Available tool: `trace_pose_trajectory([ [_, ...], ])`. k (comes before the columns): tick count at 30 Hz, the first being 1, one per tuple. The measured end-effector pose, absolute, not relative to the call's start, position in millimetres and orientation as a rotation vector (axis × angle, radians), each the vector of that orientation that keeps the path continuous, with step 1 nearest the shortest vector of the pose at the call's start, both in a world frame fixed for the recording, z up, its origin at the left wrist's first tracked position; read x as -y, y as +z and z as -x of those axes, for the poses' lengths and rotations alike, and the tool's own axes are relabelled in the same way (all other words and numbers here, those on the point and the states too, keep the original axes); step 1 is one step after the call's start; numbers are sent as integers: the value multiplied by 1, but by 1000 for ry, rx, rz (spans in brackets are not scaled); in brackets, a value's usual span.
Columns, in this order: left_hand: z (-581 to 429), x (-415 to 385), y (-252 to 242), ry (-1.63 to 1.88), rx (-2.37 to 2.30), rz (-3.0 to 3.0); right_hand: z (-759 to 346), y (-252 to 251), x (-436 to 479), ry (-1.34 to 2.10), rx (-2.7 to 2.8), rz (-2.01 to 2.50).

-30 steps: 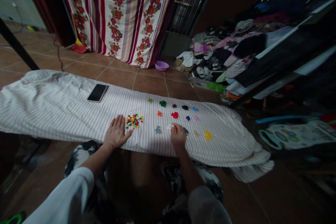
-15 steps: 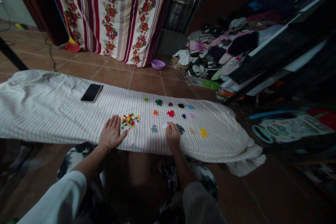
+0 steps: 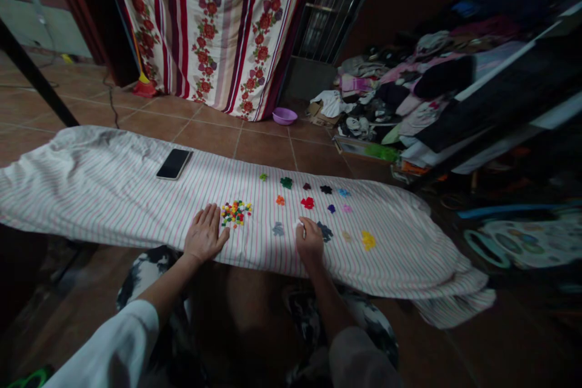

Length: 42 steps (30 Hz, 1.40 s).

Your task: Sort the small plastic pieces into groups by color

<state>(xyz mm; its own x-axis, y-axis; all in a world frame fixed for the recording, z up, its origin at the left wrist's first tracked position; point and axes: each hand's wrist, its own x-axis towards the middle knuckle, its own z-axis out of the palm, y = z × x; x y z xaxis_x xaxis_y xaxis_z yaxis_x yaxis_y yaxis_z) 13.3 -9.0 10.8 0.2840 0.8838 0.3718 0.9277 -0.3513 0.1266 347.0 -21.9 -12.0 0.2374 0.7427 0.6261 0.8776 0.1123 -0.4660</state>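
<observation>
My left hand lies flat on the striped cloth with its fingers stretched out. Just right of its fingertips is a heap of mixed small coloured pieces. My right hand is closed in a pinch over some white pieces, which it mostly covers; whether one is between the fingers is hidden. Around it lie sorted little piles: grey, dark grey, red, orange, beige and yellow. Farther back are dark green and black ones.
A phone rests on the striped cloth at the back left. Beyond the table are a purple basin, a floral curtain and a red broom. Heaped clothes fill the right side.
My right hand has shifted slightly left over the white pieces and now hides most of them. My left hand stays flat by the heap. The whole view has swung a little left.
</observation>
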Motion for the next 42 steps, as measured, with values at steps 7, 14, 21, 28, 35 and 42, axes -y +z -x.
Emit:
trace_pose_trajectory([
  [7,-12,17,15,-577,1633,2450,-345,-14,20,-227,1555,1656],
  [14,-13,18,15,-580,1616,2481,-344,0,25,-278,1545,1637],
  [21,-14,17,11,-691,1626,2466,-283,37,19,-155,1799,1433],
  [28,-14,16,7,-809,1643,2432,-208,35,8,-52,2002,1348],
  [35,-16,11,10,-907,1713,2395,-191,30,-1,-70,2078,1413],
  [42,-16,2,20,-919,1786,2425,-193,28,-10,-70,2132,1416],
])
